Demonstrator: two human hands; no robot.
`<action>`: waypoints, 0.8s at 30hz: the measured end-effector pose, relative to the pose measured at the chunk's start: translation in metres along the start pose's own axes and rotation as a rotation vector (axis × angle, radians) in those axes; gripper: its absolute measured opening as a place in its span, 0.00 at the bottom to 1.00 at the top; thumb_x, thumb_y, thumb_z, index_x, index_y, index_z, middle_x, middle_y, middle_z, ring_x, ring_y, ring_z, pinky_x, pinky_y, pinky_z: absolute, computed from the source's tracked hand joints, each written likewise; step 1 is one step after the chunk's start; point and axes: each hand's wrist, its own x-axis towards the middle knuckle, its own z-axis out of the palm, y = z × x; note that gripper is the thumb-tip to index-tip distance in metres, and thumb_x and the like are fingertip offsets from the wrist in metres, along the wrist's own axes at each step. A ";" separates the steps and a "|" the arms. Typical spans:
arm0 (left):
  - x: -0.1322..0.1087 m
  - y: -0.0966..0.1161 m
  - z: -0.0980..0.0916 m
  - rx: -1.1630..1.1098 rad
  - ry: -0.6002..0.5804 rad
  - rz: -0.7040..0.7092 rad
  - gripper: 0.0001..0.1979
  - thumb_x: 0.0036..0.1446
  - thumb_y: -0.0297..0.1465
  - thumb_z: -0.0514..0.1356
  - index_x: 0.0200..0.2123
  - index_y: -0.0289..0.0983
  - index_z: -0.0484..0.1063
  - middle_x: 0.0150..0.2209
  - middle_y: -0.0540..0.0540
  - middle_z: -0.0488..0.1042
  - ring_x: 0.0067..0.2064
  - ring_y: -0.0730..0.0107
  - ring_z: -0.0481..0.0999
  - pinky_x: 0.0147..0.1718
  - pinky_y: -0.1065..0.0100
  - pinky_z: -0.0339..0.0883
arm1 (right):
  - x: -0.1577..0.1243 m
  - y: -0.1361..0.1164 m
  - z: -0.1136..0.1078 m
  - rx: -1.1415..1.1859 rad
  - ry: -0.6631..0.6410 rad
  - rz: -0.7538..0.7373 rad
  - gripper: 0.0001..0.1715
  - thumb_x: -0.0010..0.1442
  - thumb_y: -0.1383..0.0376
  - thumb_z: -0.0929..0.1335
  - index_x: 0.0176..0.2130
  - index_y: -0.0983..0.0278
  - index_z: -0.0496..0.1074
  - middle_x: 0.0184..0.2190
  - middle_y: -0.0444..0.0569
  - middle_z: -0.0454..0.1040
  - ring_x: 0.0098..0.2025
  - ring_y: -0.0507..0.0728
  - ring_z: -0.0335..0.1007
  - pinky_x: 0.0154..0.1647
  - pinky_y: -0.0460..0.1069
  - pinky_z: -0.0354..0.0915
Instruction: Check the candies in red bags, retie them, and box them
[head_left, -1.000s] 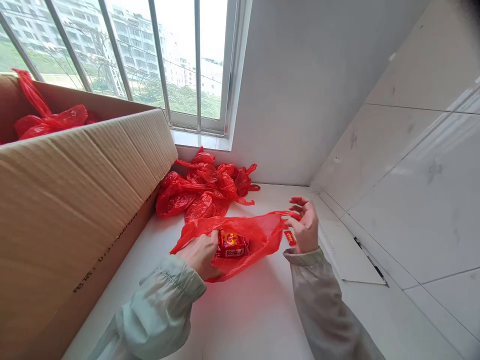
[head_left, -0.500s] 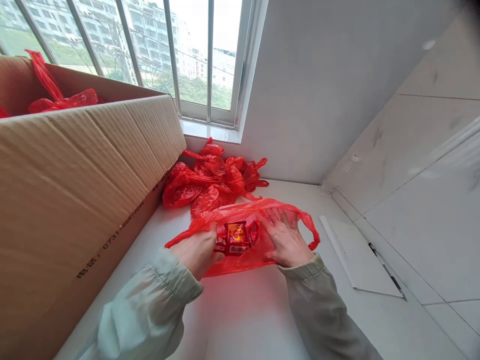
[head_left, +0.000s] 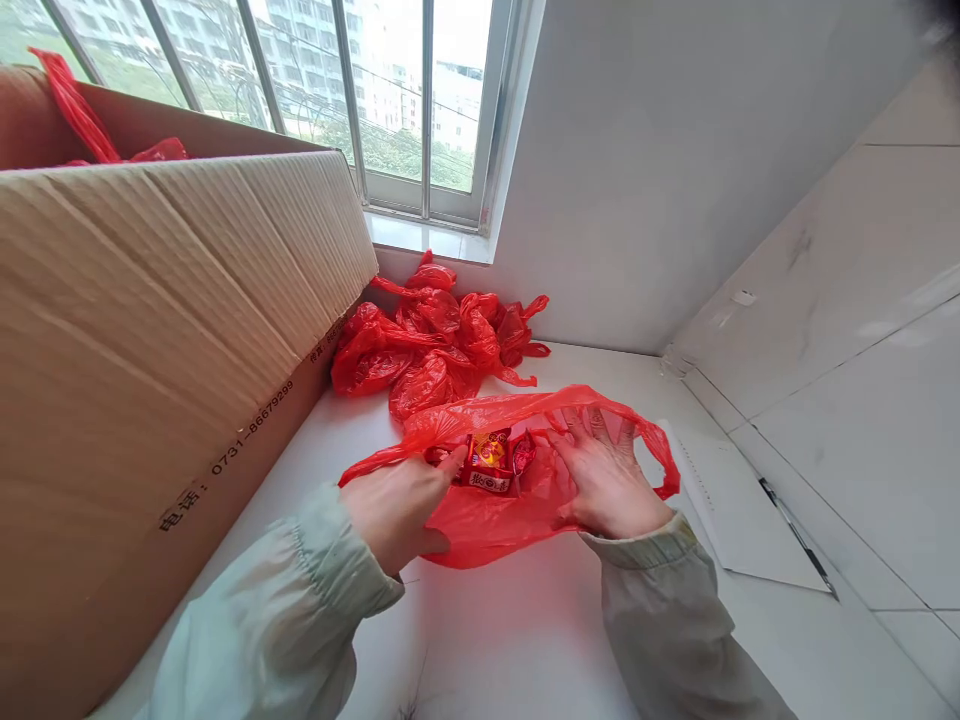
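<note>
A thin red plastic bag (head_left: pixel 495 525) lies on the white surface with its mouth spread wide. Inside it sit small red snack packets; one packet (head_left: pixel 489 460) has a yellow-orange front. My left hand (head_left: pixel 401 505) reaches into the bag's left side, thumb and index finger apart, the fingertip close to the packets. At the opposite side my right hand (head_left: pixel 604 475) is in the bag, its fingers spread against the inner far wall and partly behind the red film. A handle loop (head_left: pixel 667 465) stands out right of that hand.
Several tied red bags (head_left: pixel 442 340) are heaped near the wall under the barred window (head_left: pixel 412 110). A large cardboard box (head_left: pixel 172 330) holding more red bags stands at left. On the right lie a white paper pad (head_left: pixel 750 520) and a black pen (head_left: pixel 799 540).
Both hands have moved a little apart, stretching the bag's mouth wider. My left index finger now extends toward the packets. The whole view has shifted slightly.
</note>
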 end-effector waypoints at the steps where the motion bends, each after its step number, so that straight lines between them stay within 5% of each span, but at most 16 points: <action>1: 0.001 0.006 -0.004 0.029 -0.050 0.033 0.29 0.48 0.29 0.61 0.56 0.47 0.70 0.28 0.49 0.75 0.30 0.58 0.76 0.25 0.67 0.59 | -0.001 0.001 0.001 -0.012 -0.013 0.009 0.42 0.39 0.64 0.77 0.55 0.59 0.71 0.61 0.58 0.64 0.62 0.75 0.53 0.59 0.71 0.47; 4: 0.004 0.026 -0.017 0.070 -0.134 0.107 0.21 0.56 0.25 0.55 0.50 0.47 0.75 0.30 0.47 0.77 0.30 0.58 0.77 0.24 0.66 0.59 | -0.003 0.001 0.001 -0.084 0.001 0.003 0.30 0.50 0.70 0.72 0.54 0.61 0.73 0.58 0.59 0.68 0.60 0.75 0.56 0.57 0.71 0.50; 9: 0.014 0.045 -0.032 0.105 -0.139 0.156 0.27 0.55 0.15 0.49 0.50 0.45 0.75 0.36 0.47 0.77 0.28 0.62 0.75 0.24 0.65 0.58 | 0.005 -0.016 -0.005 -0.065 0.082 -0.079 0.23 0.59 0.80 0.61 0.45 0.62 0.75 0.42 0.54 0.75 0.46 0.63 0.67 0.42 0.54 0.63; 15: 0.029 0.042 -0.026 0.105 0.004 0.289 0.15 0.64 0.20 0.51 0.42 0.37 0.77 0.39 0.43 0.77 0.46 0.55 0.72 0.39 0.62 0.67 | 0.015 -0.036 0.001 0.000 -0.079 -0.011 0.09 0.62 0.63 0.69 0.44 0.62 0.75 0.43 0.54 0.75 0.39 0.62 0.73 0.28 0.51 0.58; 20: 0.029 0.030 -0.001 0.164 -0.258 0.129 0.19 0.54 0.16 0.55 0.46 0.35 0.76 0.40 0.40 0.78 0.40 0.53 0.78 0.34 0.62 0.68 | 0.016 -0.031 0.006 0.041 -0.201 0.080 0.11 0.61 0.63 0.70 0.44 0.64 0.74 0.42 0.57 0.75 0.41 0.64 0.75 0.31 0.50 0.58; 24: 0.022 0.017 0.013 0.141 -0.382 0.068 0.09 0.46 0.20 0.63 0.32 0.33 0.80 0.28 0.39 0.77 0.30 0.50 0.78 0.24 0.65 0.64 | 0.017 -0.024 0.007 0.087 -0.252 0.069 0.09 0.60 0.71 0.68 0.42 0.66 0.74 0.39 0.56 0.77 0.44 0.64 0.75 0.33 0.50 0.58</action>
